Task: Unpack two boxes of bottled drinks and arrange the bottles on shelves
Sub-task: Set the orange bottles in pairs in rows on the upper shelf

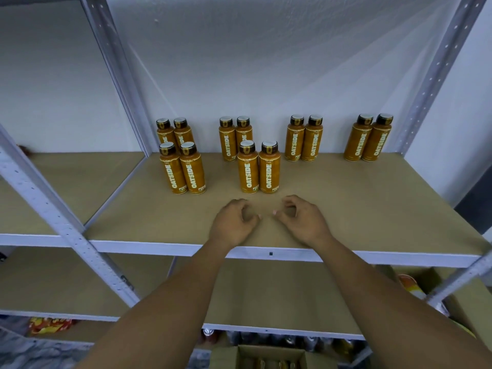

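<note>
Head view: twelve orange plastic bottles, dark-capped, white OATSIDE lettering, upright in pairs on the brown board shelf. Your left hand and right hand are just before the nearest pair, fingers loosely curled, holding nothing.

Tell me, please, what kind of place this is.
Probably a storeroom or shop stockroom: grey metal shelving with plain board shelves, identical orange bottles standing in pairs, and an open cardboard box below.
</note>
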A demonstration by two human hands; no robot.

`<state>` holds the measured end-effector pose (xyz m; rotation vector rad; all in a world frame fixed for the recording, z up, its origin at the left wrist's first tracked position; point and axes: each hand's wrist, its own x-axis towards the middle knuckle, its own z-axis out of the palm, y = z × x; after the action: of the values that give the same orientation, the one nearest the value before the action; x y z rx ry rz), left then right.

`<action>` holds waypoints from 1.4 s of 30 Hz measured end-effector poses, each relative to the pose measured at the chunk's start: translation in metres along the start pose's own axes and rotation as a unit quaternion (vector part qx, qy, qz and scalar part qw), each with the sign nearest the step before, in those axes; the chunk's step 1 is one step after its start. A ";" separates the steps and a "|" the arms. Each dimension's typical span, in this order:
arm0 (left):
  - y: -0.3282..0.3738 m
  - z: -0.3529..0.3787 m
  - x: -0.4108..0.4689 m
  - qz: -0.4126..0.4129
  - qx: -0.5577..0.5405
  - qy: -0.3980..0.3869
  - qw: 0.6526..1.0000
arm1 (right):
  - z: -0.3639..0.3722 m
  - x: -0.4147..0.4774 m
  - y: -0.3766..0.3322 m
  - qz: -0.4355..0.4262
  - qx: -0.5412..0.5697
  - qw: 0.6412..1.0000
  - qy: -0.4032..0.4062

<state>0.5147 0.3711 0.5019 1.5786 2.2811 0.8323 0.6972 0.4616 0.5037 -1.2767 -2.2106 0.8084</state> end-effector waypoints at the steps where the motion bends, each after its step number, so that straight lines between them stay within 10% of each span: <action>1: 0.001 0.002 -0.008 0.015 0.016 0.005 1.000 | 0.001 -0.007 0.001 -0.009 -0.014 1.000 0.007; 9: -0.020 0.049 -0.092 0.198 0.047 0.190 0.961 | 0.035 -0.083 0.033 -0.180 -0.127 0.957 0.188; 16: -0.054 0.102 -0.160 0.197 0.080 0.130 0.969 | 0.082 -0.164 0.082 -0.245 -0.134 0.941 0.191; 22: -0.106 0.151 -0.219 0.004 0.009 -0.083 0.997 | 0.124 -0.217 0.147 -0.047 -0.084 0.995 -0.001; 30: -0.193 0.264 -0.258 -0.166 -0.055 -0.269 0.947 | 0.218 -0.260 0.255 0.180 -0.089 0.946 -0.256; 42: -0.359 0.516 -0.298 -0.260 -0.102 -0.348 0.895 | 0.437 -0.300 0.455 0.280 -0.016 0.925 -0.255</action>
<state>0.6088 0.1693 -0.1578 0.8841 1.8501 0.2776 0.8337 0.2647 -0.1521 -1.9343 -2.2441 1.4642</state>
